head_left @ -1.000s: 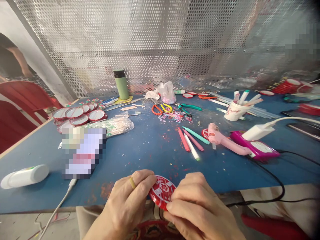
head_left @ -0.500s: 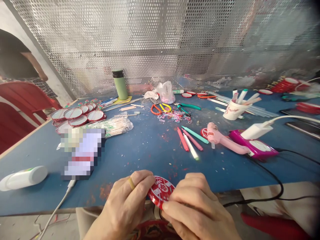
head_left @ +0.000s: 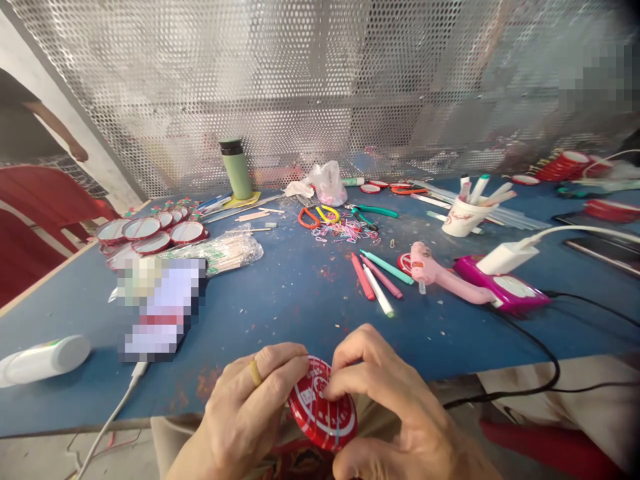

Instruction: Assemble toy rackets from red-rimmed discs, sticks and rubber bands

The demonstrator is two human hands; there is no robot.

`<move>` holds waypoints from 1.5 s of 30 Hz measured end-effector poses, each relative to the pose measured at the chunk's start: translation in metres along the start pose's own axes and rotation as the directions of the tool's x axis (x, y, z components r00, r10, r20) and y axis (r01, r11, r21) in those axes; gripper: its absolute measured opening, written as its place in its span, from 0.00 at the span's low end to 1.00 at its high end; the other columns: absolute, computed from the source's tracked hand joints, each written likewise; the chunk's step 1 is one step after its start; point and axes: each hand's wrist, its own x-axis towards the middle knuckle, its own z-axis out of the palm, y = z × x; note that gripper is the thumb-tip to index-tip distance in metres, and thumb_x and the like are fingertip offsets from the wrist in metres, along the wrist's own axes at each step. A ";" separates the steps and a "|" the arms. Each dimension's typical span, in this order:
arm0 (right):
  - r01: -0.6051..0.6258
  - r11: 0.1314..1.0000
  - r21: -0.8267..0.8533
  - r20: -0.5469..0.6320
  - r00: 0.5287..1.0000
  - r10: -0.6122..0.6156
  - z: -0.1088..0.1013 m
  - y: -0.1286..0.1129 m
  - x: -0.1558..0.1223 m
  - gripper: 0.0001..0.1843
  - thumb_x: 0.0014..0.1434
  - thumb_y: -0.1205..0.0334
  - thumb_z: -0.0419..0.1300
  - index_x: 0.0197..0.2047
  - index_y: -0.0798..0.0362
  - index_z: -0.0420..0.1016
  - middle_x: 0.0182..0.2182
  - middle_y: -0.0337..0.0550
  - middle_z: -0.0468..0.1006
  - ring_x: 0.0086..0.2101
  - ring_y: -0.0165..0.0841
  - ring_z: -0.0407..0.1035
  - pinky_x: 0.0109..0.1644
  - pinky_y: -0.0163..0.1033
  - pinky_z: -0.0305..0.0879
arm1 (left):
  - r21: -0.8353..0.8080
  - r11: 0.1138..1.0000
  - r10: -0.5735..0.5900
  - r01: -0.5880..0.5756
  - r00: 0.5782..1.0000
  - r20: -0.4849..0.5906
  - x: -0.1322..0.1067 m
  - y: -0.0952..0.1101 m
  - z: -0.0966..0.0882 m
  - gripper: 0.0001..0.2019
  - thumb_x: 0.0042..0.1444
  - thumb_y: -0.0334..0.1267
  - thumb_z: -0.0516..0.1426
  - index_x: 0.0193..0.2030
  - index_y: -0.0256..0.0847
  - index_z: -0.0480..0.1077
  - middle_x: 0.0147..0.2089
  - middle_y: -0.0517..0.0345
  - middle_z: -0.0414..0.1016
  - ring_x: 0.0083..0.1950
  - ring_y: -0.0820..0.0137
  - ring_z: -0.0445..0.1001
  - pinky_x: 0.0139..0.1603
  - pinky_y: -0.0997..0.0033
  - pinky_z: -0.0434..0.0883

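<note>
A round red metal lid (head_left: 325, 417) with white printing is tilted between my hands at the table's near edge. My left hand (head_left: 255, 393), a ring on one finger, is closed on the lid's left rim. My right hand (head_left: 395, 393) is curled over the right side, with a fingertip on the printed face and the thumb by the lower rim. The lid's underside is hidden. Just beyond lie several markers (head_left: 380, 287) and a pink glue gun (head_left: 445, 277), its head over another red lid (head_left: 405, 263).
Round red-rimmed pieces (head_left: 143, 230) are piled at the left, near a bag of cotton swabs (head_left: 230, 250), a phone (head_left: 163, 310) and a white bottle (head_left: 47, 360). Pliers (head_left: 373, 213) and small coloured clips (head_left: 345, 230) lie mid-table. A cup (head_left: 463, 220) holds markers. Cables cross the right side.
My right hand has lifted and spread from the lid's edge, its fingertip now on the printed face. The lid has turned and more of it shows. My left hand keeps its hold.
</note>
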 end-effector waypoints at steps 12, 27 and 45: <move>0.008 1.000 0.023 -0.023 1.000 -0.007 0.003 0.003 -0.001 0.19 0.63 0.43 0.59 0.41 0.51 0.68 0.37 0.41 0.70 0.39 0.33 0.64 0.50 0.43 0.63 | -0.037 0.999 -0.020 0.021 1.000 0.019 -0.004 -0.002 0.001 0.13 0.69 0.25 0.47 0.48 0.32 0.72 0.45 0.48 0.79 0.43 0.75 0.79 0.39 0.79 0.72; -0.006 1.000 0.030 0.008 1.000 0.006 0.002 0.002 0.001 0.19 0.64 0.46 0.61 0.48 0.50 0.66 0.42 0.42 0.70 0.44 0.33 0.66 0.52 0.39 0.65 | 0.047 0.999 -0.017 0.018 1.000 -0.021 0.002 0.002 0.000 0.14 0.67 0.22 0.46 0.45 0.34 0.73 0.42 0.51 0.81 0.41 0.76 0.79 0.38 0.81 0.72; 0.052 0.998 -0.021 -0.060 0.997 -0.053 0.008 -0.010 0.009 0.14 0.66 0.48 0.60 0.43 0.50 0.70 0.37 0.41 0.73 0.37 0.32 0.67 0.53 0.45 0.66 | 0.072 0.997 -0.024 0.023 1.000 0.017 -0.007 0.000 0.001 0.15 0.68 0.24 0.46 0.50 0.34 0.73 0.46 0.50 0.80 0.43 0.75 0.78 0.41 0.79 0.71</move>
